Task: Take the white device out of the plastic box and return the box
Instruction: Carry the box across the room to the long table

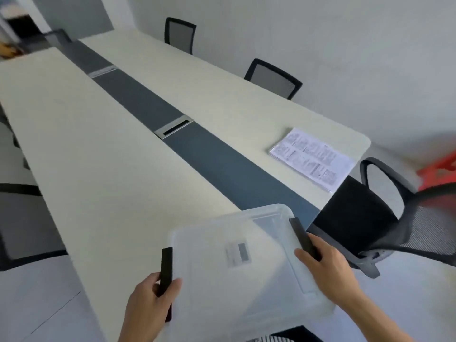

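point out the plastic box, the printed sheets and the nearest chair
plastic box [237,280], head view, on the clear lid beside its label
printed sheets [312,160], head view, middle of the top page
nearest chair [355,215], head view, on the black seat

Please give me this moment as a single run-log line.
left hand: grips black latch | right hand: grips opposite latch | plastic box: lidded, held over table end | white device: not visible

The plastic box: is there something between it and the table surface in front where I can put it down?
Nothing visible blocks it. The left hand and right hand hold the plastic box by its black side latches over the near table end. The printed sheets lie far off to the right.
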